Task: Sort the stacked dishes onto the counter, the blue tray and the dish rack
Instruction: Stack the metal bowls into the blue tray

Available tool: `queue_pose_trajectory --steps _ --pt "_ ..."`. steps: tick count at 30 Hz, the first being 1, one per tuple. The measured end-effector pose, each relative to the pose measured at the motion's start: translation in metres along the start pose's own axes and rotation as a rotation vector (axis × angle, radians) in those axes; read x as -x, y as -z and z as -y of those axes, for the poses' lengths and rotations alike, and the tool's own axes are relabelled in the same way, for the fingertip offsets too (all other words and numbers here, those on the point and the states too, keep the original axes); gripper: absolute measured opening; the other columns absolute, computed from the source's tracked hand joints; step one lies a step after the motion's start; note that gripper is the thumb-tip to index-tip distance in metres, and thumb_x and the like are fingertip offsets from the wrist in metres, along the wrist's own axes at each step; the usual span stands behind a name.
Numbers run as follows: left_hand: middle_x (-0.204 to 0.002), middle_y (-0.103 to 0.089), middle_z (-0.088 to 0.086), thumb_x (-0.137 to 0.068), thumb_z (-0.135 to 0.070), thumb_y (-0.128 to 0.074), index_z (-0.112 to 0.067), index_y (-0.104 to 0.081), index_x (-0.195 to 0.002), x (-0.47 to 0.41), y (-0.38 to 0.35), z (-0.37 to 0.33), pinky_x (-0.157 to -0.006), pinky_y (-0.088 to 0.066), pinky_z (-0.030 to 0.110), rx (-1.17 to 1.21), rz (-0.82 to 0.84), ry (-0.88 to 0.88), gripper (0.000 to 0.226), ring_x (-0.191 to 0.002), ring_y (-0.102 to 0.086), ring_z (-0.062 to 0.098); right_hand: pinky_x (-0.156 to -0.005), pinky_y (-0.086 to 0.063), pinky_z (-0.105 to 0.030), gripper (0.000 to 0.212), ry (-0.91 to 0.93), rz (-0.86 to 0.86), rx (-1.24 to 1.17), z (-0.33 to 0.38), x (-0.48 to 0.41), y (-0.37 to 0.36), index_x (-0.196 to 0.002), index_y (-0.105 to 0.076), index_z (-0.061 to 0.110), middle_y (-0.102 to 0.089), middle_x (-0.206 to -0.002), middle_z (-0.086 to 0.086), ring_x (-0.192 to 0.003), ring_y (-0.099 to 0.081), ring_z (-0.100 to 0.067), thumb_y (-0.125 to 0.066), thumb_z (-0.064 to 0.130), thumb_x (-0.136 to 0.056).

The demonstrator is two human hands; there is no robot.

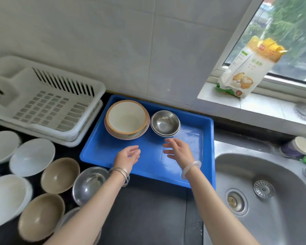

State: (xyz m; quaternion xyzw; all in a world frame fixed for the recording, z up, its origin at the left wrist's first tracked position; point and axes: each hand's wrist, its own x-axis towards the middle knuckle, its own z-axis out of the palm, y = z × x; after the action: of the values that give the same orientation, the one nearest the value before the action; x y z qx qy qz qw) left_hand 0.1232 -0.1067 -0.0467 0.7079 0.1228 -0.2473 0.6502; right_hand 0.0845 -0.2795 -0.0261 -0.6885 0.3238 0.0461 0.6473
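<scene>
Both hands, the left hand (128,157) and the right hand (177,150), hang loose and empty over the blue tray (148,167), near its two bowl stacks (126,119).

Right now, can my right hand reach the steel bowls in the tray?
Probably yes: the right hand hovers open just short of the steel bowls, only bare blue tray between them.

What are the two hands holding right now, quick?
Left hand: open, holding nothing, over the blue plastic tray.
Right hand: open, holding nothing, over the same tray.
</scene>
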Motion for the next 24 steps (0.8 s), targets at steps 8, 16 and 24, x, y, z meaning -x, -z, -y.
queue_pose_trajectory --steps 8,16,24 --pt "-0.103 -0.069 0.008 -0.083 -0.004 -0.063 -0.010 -0.066 -0.104 0.086 0.105 0.059 -0.079 -0.045 0.014 -0.336 -0.190 0.012 0.022 -0.091 -0.061 0.015 -0.070 -0.052 -0.026 0.017 -0.039 0.288 0.294 -0.060 0.080 -0.080 -0.088 -0.064 0.031 -0.069 -0.081 0.009 -0.060 -0.062 -0.005 -0.047 0.031 -0.091" --pt "-0.118 -0.064 0.004 -0.083 -0.002 -0.059 -0.018 -0.062 -0.113 0.103 0.145 0.083 -0.085 -0.047 0.028 -0.635 -0.342 -0.060 0.034 -0.103 -0.062 0.020 -0.089 -0.053 -0.039 0.045 -0.065 0.297 0.578 -0.082 0.073 -0.145 -0.131 -0.047 0.022 -0.067 -0.112 -0.002 -0.093 -0.067 -0.024 -0.053 0.038 -0.089" --pt "-0.112 -0.058 -0.004 -0.083 0.006 -0.044 -0.018 -0.056 -0.111 0.098 0.150 0.082 -0.081 -0.052 0.036 -0.655 -0.357 -0.070 0.039 -0.086 -0.061 0.023 -0.073 -0.061 -0.034 0.016 -0.197 0.229 0.302 -0.084 0.061 -0.158 -0.103 -0.063 0.017 -0.066 -0.078 0.002 -0.061 -0.070 -0.011 -0.054 0.011 -0.090"
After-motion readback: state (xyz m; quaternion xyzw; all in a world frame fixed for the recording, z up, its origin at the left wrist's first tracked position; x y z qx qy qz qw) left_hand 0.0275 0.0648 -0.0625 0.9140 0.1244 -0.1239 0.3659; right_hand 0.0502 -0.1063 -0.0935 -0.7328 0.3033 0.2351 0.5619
